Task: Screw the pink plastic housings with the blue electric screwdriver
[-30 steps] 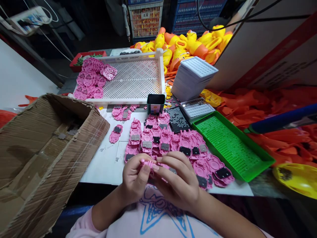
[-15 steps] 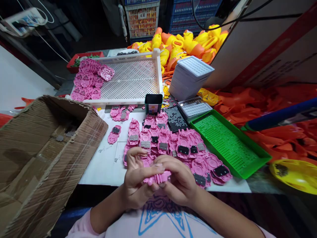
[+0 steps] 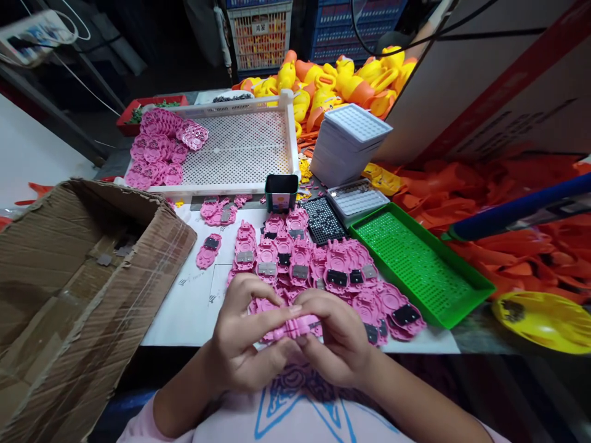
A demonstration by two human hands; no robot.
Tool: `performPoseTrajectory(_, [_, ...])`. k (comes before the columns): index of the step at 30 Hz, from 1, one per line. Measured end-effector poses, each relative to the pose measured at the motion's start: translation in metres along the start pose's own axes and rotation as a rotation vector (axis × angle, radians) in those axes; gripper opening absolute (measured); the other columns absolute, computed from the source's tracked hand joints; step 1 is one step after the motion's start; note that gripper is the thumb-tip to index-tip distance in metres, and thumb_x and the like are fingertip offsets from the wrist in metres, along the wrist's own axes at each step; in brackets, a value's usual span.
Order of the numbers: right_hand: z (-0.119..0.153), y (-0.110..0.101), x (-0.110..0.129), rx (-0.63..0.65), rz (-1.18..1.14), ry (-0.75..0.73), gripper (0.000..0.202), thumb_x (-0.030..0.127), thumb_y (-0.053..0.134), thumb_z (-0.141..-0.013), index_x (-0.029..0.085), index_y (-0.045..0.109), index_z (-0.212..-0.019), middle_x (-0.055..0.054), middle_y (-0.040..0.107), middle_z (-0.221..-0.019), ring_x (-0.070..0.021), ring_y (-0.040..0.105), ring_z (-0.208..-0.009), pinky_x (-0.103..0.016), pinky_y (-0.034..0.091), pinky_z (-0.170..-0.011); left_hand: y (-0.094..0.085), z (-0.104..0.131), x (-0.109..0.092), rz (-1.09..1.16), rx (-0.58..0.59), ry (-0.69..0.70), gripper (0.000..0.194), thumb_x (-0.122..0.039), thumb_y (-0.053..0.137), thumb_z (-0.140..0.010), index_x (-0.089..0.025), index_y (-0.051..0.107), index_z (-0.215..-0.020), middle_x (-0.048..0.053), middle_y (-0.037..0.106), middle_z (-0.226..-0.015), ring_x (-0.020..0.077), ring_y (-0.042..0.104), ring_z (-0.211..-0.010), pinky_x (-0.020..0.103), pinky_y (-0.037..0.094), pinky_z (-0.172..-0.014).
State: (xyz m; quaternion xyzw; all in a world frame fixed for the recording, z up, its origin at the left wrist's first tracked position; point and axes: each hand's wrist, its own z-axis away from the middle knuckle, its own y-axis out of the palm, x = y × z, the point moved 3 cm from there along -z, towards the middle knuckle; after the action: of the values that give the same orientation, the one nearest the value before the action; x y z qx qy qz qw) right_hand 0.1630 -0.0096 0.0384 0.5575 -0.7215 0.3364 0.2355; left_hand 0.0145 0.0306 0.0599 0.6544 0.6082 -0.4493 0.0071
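Note:
Between my two hands, close to my chest, is a small pink plastic part [image 3: 295, 327]. My left hand [image 3: 252, 335] pinches its left end with thumb and fingertips. From the right, my right hand [image 3: 335, 335] grips the other end, its fingers curled over the top and the thumb beneath. Fingers cover much of the part. Just beyond my hands, on white paper, lies a spread of pink casings [image 3: 302, 255], several with black or grey plates. A single casing with a black plate [image 3: 209, 251] lies apart on the left.
A cardboard box [image 3: 152, 264] stands at the left. Behind are a white mesh tray [image 3: 240, 147] with pink pieces and a dark cup [image 3: 281, 192]. A green tray [image 3: 415, 264], stacked white trays [image 3: 346, 147] and a yellow bowl [image 3: 545, 323] are on the right.
The whole view has shifted slightly. My left hand has moved a little left and its fingers are more curled. The pink part is still between both hands, tilted differently.

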Motion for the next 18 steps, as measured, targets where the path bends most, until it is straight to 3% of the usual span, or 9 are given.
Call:
performPoseTrajectory(4, [0.0,-0.003,0.001,0.102,0.152,-0.04,0.012,0.017,0.049,-0.085,0.015,0.055,-0.096,-0.007,0.064,-0.074,-0.0156,0.061,-0.067,-0.028,0.052,-0.06,-0.008,-0.012,-0.005,-0.137,0.176,0.055,0.012,-0.026,0.052,-0.087,-0.017,0.059,-0.089,0.004,0.056,-0.071,0.0177,0.05,-0.066,0.032,0.041,-0.059])
performPoseTrajectory(7, [0.0,-0.004,0.004,0.18,0.213,-0.057,0.013,0.018,0.05,-0.085,0.015,0.056,-0.096,-0.007,0.066,-0.075,-0.0167,0.061,-0.068,-0.03,0.052,-0.061,-0.012,-0.02,-0.009,-0.306,0.343,0.137,0.021,-0.025,0.045,-0.088,-0.021,0.052,-0.069,0.001,0.051,-0.06,0.0168,0.044,-0.056,0.031,0.033,-0.05])
performPoseTrajectory(10, [-0.001,-0.005,0.009,0.246,0.216,-0.072,0.012,0.019,0.049,-0.086,0.016,0.055,-0.095,-0.007,0.066,-0.073,-0.0168,0.06,-0.066,-0.03,0.05,-0.059,-0.015,-0.024,-0.013,-0.327,0.466,0.248,0.028,-0.021,0.041,-0.088,-0.022,0.047,-0.061,-0.001,0.045,-0.055,0.016,0.038,-0.052,0.033,0.027,-0.046])
performPoseTrajectory(13, [-0.003,-0.005,0.015,0.311,0.192,-0.059,0.012,0.015,0.048,-0.084,0.015,0.054,-0.095,-0.006,0.065,-0.072,-0.0162,0.059,-0.065,-0.031,0.047,-0.06,-0.015,-0.023,-0.016,-0.278,0.51,0.32,0.031,-0.018,0.042,-0.088,-0.022,0.047,-0.058,0.0,0.045,-0.052,0.0159,0.036,-0.05,0.034,0.025,-0.045])
performPoseTrajectory(18, [-0.003,-0.006,0.02,0.375,0.157,-0.002,0.014,0.012,0.048,-0.08,0.016,0.052,-0.093,-0.005,0.064,-0.073,-0.0156,0.055,-0.066,-0.031,0.044,-0.063,-0.01,-0.018,-0.015,-0.199,0.469,0.314,0.033,-0.018,0.041,-0.088,-0.023,0.045,-0.055,-0.001,0.043,-0.048,0.0156,0.033,-0.047,0.034,0.024,-0.043])
